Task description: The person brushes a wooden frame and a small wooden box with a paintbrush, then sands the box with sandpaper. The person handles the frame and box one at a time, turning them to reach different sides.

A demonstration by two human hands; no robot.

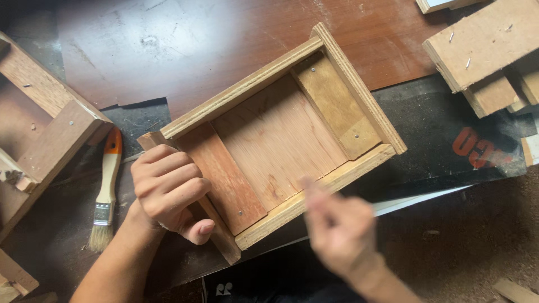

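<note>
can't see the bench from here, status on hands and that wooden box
Left hand gripping the end wall of the shallow wooden box. Right hand blurred over the near side rail, grip unclear. Paintbrush lies left of the box.

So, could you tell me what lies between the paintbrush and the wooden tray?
In the head view, the left hand lies between the paintbrush and the wooden tray, gripping the tray's near end rail; dark matting shows beneath.
</note>
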